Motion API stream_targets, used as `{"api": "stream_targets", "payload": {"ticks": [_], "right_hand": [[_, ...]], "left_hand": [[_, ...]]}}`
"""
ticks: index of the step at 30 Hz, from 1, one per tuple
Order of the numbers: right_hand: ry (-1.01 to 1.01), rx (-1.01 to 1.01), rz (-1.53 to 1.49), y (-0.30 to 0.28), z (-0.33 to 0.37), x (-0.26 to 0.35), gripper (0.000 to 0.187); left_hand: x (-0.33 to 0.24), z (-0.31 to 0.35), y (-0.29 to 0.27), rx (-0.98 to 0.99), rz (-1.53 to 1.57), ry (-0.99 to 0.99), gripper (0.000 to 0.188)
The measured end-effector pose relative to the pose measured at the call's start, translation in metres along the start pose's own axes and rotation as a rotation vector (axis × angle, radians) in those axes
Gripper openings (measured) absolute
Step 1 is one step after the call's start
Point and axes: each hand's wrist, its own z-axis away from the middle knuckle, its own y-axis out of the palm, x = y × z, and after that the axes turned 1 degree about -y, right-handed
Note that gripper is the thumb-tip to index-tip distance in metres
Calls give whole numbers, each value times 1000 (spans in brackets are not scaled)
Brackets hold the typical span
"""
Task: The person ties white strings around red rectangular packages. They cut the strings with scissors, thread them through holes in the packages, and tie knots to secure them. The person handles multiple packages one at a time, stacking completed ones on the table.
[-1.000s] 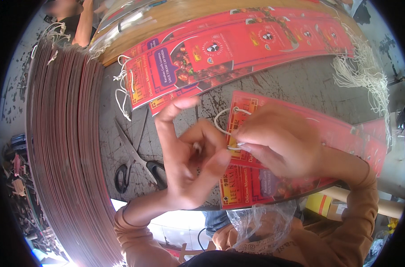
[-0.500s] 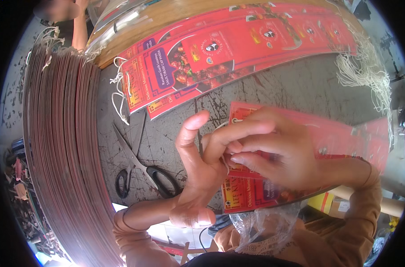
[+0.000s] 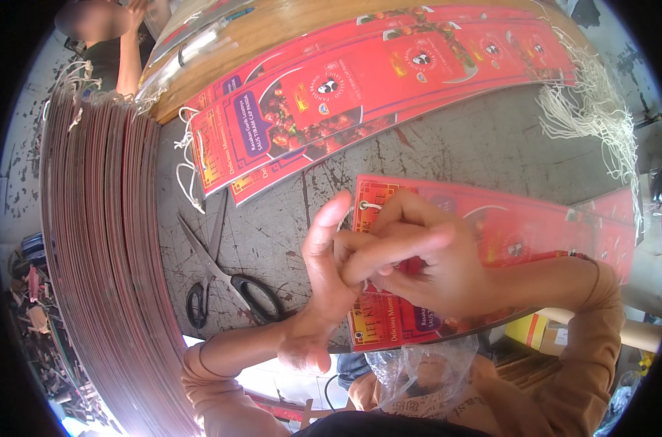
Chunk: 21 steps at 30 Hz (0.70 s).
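Over the front stack of long red printed strips (image 3: 378, 331), my two hands meet at its left end. White string (image 3: 369, 206) passes through an eyelet near the upper left corner of the top strip. My right hand (image 3: 436, 262) is closed, its thumb and fingertips pinching the string. Against it, my left hand (image 3: 327, 273) has its index finger bent upward and thumb apart, other fingers curled around the string. The overlapping fingers hide most of the string. Black-handled scissors (image 3: 225, 277) lie partly spread, left of my left hand.
A tall stack of strips (image 3: 105, 240), seen edge-on, stands at the left. More red strips (image 3: 375, 73) with white strings (image 3: 593, 124) hanging off their right end lie across the back of the grey worktop (image 3: 302, 211). Another person's arm (image 3: 131, 62) shows at the far left.
My right hand has shifted slightly left and turned, its fingers now tighter against my left hand. The string in the eyelet shows more clearly. The whole view has shifted slightly.
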Motion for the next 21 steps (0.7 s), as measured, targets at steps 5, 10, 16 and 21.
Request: {"api": "stream_targets", "payload": {"ticks": [5,10,16,21], "right_hand": [[78,-72,-124,5,3,-3,17],[60,-72,-84,5,1,-3,13],[7,-158,-53,2,-2,-9,11],[25,-136,-51,-2,-2,-9,7]], "left_hand": [[-16,-13,-11,46,-101,-50,99],[-26,-17,2,-57,-426,66,60],[-20,-13,0,-320,-600,17,49],[-25,-14,-3,-328,-666,-70,39]]}}
